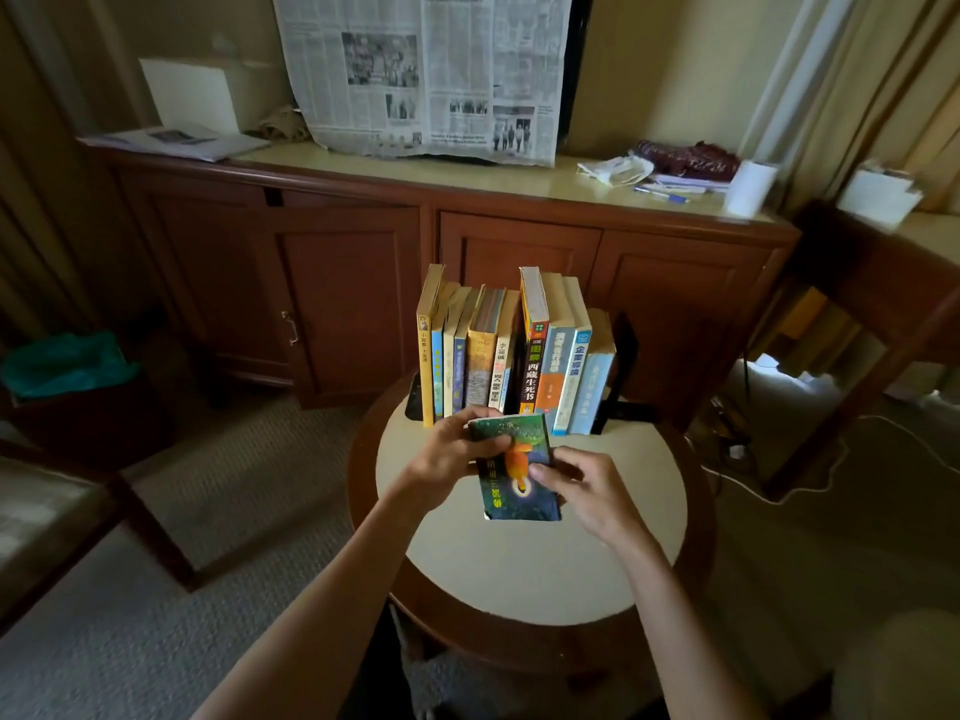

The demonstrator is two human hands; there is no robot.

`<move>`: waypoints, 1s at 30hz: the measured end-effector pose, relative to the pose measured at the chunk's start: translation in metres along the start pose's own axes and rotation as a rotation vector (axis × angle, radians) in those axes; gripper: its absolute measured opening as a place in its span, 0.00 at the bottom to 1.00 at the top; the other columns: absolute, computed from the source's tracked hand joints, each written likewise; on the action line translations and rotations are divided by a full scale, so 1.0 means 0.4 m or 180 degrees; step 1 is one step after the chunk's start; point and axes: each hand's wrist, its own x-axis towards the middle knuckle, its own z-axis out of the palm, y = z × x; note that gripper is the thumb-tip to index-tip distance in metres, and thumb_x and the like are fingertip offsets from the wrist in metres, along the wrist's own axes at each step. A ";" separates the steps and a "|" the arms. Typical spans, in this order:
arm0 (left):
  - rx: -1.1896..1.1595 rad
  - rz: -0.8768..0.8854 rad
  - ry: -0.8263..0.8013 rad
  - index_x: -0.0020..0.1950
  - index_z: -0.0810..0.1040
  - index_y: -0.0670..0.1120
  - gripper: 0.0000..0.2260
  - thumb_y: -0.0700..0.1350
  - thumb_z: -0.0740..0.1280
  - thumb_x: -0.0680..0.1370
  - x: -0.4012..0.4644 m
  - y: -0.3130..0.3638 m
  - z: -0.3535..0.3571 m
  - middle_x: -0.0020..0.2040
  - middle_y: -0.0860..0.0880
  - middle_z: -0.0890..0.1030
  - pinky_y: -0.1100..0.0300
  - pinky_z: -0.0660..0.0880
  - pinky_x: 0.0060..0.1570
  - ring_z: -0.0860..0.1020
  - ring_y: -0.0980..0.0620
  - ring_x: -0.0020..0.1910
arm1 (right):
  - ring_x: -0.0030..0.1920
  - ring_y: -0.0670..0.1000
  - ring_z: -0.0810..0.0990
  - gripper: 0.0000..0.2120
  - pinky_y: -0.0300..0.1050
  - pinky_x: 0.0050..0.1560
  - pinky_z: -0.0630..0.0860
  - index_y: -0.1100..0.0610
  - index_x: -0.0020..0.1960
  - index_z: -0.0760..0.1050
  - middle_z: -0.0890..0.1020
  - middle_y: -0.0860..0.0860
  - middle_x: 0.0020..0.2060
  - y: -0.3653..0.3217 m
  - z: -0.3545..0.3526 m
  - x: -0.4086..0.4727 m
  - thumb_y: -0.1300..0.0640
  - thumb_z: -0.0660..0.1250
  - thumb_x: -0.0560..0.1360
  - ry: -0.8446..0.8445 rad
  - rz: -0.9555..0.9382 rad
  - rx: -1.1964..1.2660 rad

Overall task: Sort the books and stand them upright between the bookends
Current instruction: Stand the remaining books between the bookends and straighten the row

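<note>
You hold a small green book (pixel 519 467) with an orange figure on its cover above the round table (pixel 519 574), both hands on it: your left hand (pixel 447 462) curls its fingers round the book's left edge with the thumb across the cover, and your right hand (pixel 587 493) pinches the right edge, thumb on the cover. Just behind the book, a row of books (pixel 514 356) stands upright on the far side of the table, spines toward you; a gap shows in the row beside the black-spined book (pixel 531 376). The right bookend (pixel 621 371), black, stands against the last pale blue book, and the left bookend (pixel 414 400) only peeks out behind the first yellow one. Beyond the table runs a wooden cabinet (pixel 363 283) with a newspaper (pixel 426 70) hanging over its top, and a white cable (pixel 779 491) trails on the carpet at right.
</note>
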 end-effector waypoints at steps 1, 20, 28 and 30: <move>-0.0156 -0.0115 0.0016 0.50 0.79 0.46 0.07 0.35 0.71 0.75 -0.003 0.000 0.006 0.49 0.45 0.82 0.50 0.80 0.47 0.81 0.45 0.49 | 0.44 0.55 0.81 0.13 0.53 0.44 0.77 0.62 0.49 0.82 0.82 0.61 0.42 -0.016 -0.007 -0.004 0.51 0.73 0.74 0.0030 -0.0038 0.0196; -0.0650 -0.1035 0.0491 0.63 0.73 0.44 0.19 0.58 0.58 0.83 0.020 0.002 0.007 0.52 0.36 0.83 0.45 0.78 0.53 0.82 0.37 0.51 | 0.33 0.41 0.81 0.10 0.35 0.33 0.79 0.56 0.58 0.78 0.82 0.45 0.40 0.059 0.098 -0.018 0.55 0.66 0.79 0.1088 -0.0661 -0.1712; 0.2165 -0.0481 0.0448 0.74 0.67 0.46 0.26 0.61 0.52 0.83 0.061 -0.146 0.003 0.70 0.42 0.74 0.45 0.69 0.68 0.72 0.43 0.69 | 0.27 0.47 0.75 0.07 0.35 0.29 0.69 0.62 0.53 0.78 0.82 0.55 0.32 0.140 0.171 0.109 0.60 0.66 0.79 0.1684 -0.0234 -0.1511; 0.3282 -0.0338 0.0437 0.77 0.62 0.49 0.24 0.58 0.52 0.84 0.052 -0.217 -0.032 0.78 0.46 0.64 0.47 0.59 0.75 0.62 0.45 0.76 | 0.26 0.54 0.77 0.05 0.41 0.28 0.68 0.61 0.49 0.77 0.81 0.57 0.30 0.149 0.172 0.144 0.59 0.65 0.78 0.1768 -0.0034 -0.1595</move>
